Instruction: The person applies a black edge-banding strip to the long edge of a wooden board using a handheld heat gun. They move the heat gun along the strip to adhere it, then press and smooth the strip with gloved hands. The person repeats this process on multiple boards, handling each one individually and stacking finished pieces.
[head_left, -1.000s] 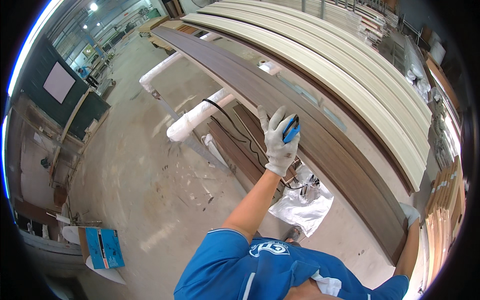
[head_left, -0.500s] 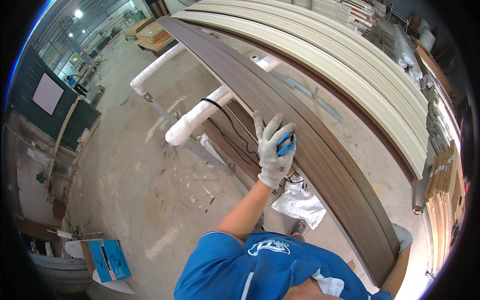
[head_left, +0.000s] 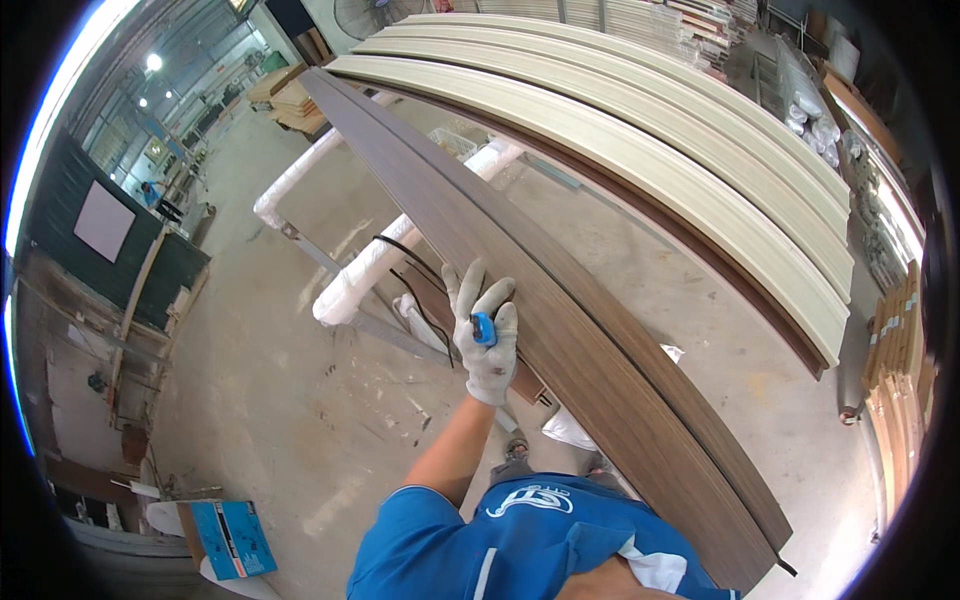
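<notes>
A long brown wood-grain panel (head_left: 560,330), with a dark seam along its length, runs from the far left to the lower right in front of me. My left hand (head_left: 487,335), in a pale work glove, rests at its left edge with the fingertips on or against the face. Tucked in that hand is a small blue-and-black tool (head_left: 484,329); its working end is hidden, so its kind does not show. My right hand is out of sight. A thin black strip (head_left: 787,567) pokes out by the panel's near end.
Several cream grooved panels (head_left: 640,130) lie beyond the brown one. White-wrapped rack arms (head_left: 345,295) stick out to the left under the panel, with a black cable (head_left: 432,325) near them. A blue box (head_left: 232,540) sits at lower left; wooden boards (head_left: 893,370) stand at right.
The brown panel has shifted to the left, and my left hand has moved left with it, still holding the blue tool. My right hand, earlier by the panel's near end, has gone from view.
</notes>
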